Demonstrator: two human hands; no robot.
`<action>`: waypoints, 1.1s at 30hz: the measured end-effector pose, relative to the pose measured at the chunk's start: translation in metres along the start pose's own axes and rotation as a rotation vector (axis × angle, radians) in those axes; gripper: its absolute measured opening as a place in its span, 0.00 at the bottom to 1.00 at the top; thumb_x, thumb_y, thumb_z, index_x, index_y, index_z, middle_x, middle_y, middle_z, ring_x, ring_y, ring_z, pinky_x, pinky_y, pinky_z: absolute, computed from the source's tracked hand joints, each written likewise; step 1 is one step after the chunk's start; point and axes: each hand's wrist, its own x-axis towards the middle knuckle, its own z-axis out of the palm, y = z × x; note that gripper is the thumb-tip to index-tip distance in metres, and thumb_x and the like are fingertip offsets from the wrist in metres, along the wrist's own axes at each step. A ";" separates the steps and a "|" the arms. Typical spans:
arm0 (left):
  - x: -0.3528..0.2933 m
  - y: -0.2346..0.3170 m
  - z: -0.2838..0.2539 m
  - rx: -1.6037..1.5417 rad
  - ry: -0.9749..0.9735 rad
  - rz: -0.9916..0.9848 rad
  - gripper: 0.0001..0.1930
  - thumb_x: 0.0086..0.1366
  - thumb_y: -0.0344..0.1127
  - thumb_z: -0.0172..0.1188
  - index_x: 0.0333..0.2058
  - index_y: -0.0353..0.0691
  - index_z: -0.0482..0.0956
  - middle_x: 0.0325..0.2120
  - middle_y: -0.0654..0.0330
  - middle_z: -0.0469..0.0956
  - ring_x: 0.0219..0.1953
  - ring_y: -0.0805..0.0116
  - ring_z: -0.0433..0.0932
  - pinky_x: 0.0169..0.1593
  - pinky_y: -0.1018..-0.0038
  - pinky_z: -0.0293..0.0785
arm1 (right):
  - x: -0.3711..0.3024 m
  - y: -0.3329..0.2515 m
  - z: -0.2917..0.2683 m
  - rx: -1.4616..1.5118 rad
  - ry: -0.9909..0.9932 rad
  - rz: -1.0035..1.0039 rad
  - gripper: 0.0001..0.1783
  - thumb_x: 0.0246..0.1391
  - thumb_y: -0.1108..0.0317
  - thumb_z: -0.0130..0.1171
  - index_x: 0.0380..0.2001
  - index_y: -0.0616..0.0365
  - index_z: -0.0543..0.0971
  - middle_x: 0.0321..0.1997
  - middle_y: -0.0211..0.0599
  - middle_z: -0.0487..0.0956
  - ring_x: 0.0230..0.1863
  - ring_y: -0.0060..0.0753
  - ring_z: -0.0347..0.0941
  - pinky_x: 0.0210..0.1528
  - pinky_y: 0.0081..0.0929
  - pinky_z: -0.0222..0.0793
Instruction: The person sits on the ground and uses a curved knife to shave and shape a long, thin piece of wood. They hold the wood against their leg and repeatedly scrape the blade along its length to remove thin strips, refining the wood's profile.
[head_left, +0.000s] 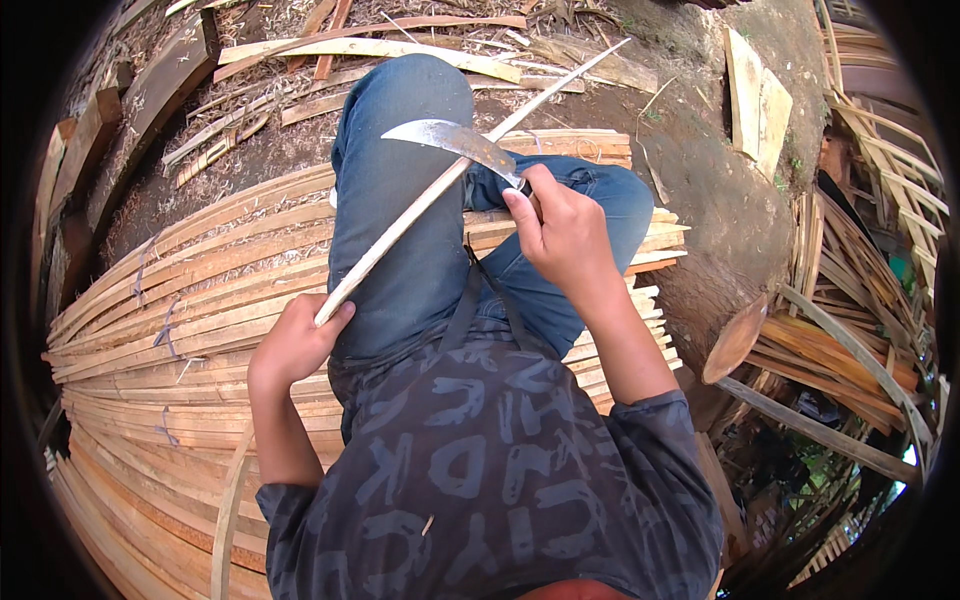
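My left hand (298,343) is closed around the near end of a long, pale wooden stick (405,222), which slants up and away to the right across my legs and tapers to a thin far tip. In my right hand (566,232) is the handle of a curved knife (448,138), mostly hidden by my fingers. The knife's blade lies across the stick just beyond my knee, its pointed end toward the left. My jeans-clad legs (400,170) are bent beneath the stick.
Bundled wooden strips (230,270) spread under me and to the left, tied with thin cord. Thick dark beams (150,120) stand far left. Shavings and offcuts litter the soil ahead. A cut log (737,338) and piled slats (850,290) are at right.
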 end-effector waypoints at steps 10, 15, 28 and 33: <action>-0.003 -0.011 0.000 -0.005 0.019 0.009 0.21 0.66 0.45 0.54 0.27 0.28 0.74 0.15 0.50 0.69 0.21 0.62 0.64 0.31 0.65 0.65 | -0.008 0.214 -0.122 -0.353 0.363 0.495 0.23 0.65 0.54 0.43 0.30 0.65 0.74 0.24 0.51 0.76 0.26 0.53 0.71 0.33 0.44 0.65; 0.011 -0.018 0.003 -0.080 -0.048 0.014 0.22 0.66 0.47 0.54 0.26 0.28 0.74 0.15 0.54 0.67 0.21 0.66 0.63 0.31 0.66 0.65 | -0.055 0.157 -0.086 0.111 0.404 0.521 0.17 0.66 0.62 0.44 0.26 0.63 0.68 0.17 0.24 0.60 0.20 0.16 0.55 0.22 0.23 0.52; 0.010 -0.033 -0.002 -0.487 -0.156 -0.173 0.26 0.60 0.56 0.61 0.34 0.33 0.71 0.20 0.65 0.67 0.24 0.75 0.65 0.29 0.78 0.64 | 0.022 0.022 -0.012 -0.364 -0.018 -0.198 0.15 0.57 0.53 0.57 0.30 0.53 0.72 0.18 0.36 0.73 0.19 0.41 0.75 0.18 0.37 0.69; 0.013 -0.017 -0.004 -0.379 -0.141 -0.164 0.27 0.59 0.59 0.61 0.29 0.35 0.71 0.18 0.65 0.68 0.22 0.75 0.66 0.27 0.77 0.64 | 0.024 0.050 -0.019 -0.449 0.046 -0.226 0.15 0.54 0.52 0.59 0.29 0.52 0.73 0.19 0.35 0.73 0.20 0.41 0.75 0.18 0.36 0.68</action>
